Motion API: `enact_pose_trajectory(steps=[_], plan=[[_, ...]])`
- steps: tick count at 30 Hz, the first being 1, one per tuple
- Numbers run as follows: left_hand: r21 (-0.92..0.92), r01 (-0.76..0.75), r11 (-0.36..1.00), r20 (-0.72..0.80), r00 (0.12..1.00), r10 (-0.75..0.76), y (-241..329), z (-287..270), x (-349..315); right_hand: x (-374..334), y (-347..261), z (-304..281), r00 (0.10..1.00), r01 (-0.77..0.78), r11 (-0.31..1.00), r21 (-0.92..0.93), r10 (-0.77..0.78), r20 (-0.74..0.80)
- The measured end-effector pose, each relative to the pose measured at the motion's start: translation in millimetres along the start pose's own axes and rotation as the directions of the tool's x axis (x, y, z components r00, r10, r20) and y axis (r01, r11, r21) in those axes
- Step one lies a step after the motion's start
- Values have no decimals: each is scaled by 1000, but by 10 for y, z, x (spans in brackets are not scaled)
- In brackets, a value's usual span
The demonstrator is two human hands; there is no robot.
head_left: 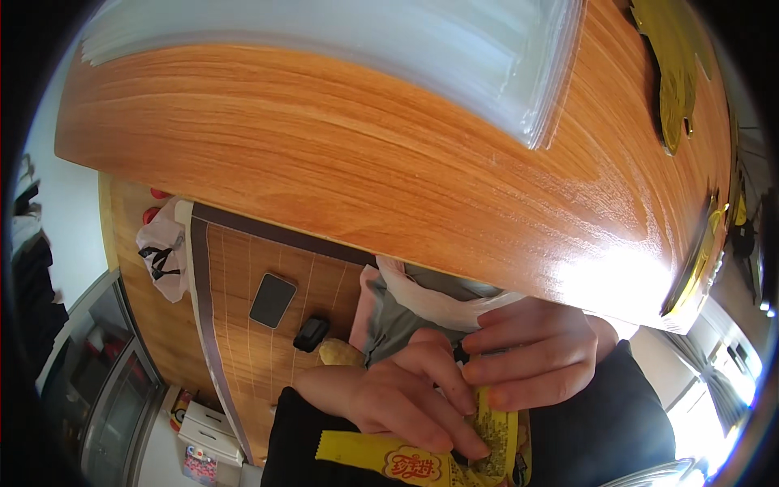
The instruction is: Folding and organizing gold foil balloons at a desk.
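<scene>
Low in the view, over my black-clad lap, both hands meet on a yellow printed snack packet (350,449). Its flat, serrated end sticks out to the left; the part by my fingers shows dense dark print and looks folded or bent. My left hand (410,398) presses the packet with its fingertips from the left. From the right, my right hand (531,357) grips the upper edge with bent fingers, its thumb hidden. Whether the packet is torn cannot be seen.
A wooden table (324,162) spans the upper view, bearing a stack of clear plastic bags (454,49). Yellow packets (669,89) lie at its right end. Left of my hands, a phone (273,300) and a small black case (311,334) rest on a brown mat. A whitish plastic bag (422,302) hangs below the table edge.
</scene>
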State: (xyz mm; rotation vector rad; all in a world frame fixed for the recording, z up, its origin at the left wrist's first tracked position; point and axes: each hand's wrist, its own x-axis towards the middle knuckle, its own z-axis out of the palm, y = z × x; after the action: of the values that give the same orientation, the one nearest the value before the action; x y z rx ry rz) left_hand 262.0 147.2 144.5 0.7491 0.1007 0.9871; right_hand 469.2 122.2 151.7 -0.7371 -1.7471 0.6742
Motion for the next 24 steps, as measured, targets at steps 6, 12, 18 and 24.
enact_pose_trajectory(steps=[6,12,18,24], plan=[[34,-91,995,-158,983,95,-23,158,55,21,-9,-15,1000,-12,999,44,12,-3],[92,-50,994,-157,986,64,24,216,134,76,12,-61,995,-12,998,56,7,96],[93,-96,991,-288,950,119,-6,277,48,61,12,23,1000,7,1000,15,-7,5],[167,-131,977,-218,962,166,33,339,14,82,-111,54,998,31,999,21,-30,-48]])
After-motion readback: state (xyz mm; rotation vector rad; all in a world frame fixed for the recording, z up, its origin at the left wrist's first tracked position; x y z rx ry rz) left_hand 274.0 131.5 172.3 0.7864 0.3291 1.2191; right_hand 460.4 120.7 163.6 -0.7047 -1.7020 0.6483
